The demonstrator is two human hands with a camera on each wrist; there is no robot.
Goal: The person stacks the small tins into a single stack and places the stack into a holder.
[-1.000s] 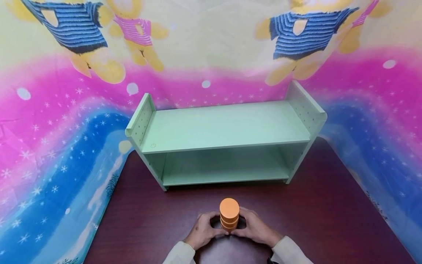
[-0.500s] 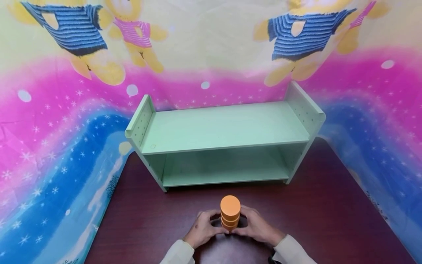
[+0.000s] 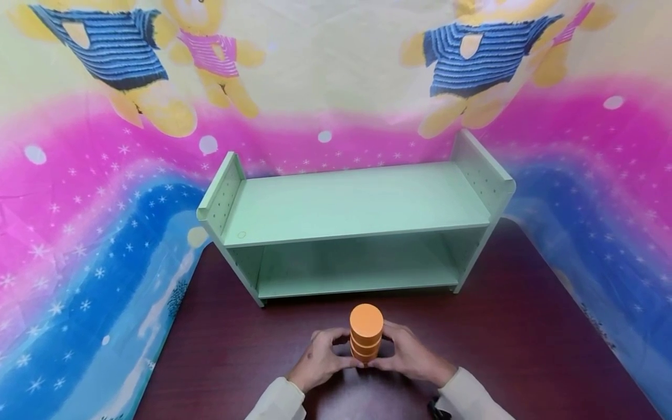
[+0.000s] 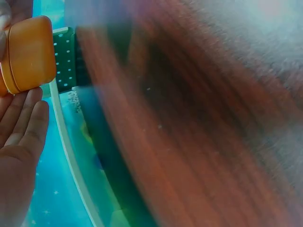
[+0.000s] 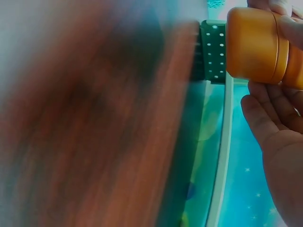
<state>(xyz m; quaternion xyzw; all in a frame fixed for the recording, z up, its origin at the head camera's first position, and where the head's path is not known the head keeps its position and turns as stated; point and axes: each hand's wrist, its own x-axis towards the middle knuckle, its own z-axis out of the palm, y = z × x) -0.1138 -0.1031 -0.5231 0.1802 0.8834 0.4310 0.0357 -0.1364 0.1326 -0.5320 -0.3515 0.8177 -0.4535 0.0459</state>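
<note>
An orange cylindrical jar (image 3: 366, 322) with a flat round top and grooves around its lower side stands upright between both hands, over the front part of the table. My left hand (image 3: 321, 357) grips it from the left, its thumb on the near side. From the right, my right hand (image 3: 412, 357) holds it the same way, the two thumbs nearly meeting low on the jar. The left wrist view shows the smooth orange wall (image 4: 32, 54) with a seam, fingers beneath it. A similar seam crosses the jar (image 5: 253, 45) in the right wrist view. Its bottom is hidden.
A pale green two-tier shelf (image 3: 357, 201) with raised, perforated side panels stands behind the hands on the dark red-brown table (image 3: 236, 356). A printed backdrop (image 3: 325, 70) with teddy bears surrounds the table at the back and sides.
The jar has risen slightly and grown a little larger in the head view, with both hands still around it. The forearms have spread a little. The head view has shifted slightly.
</note>
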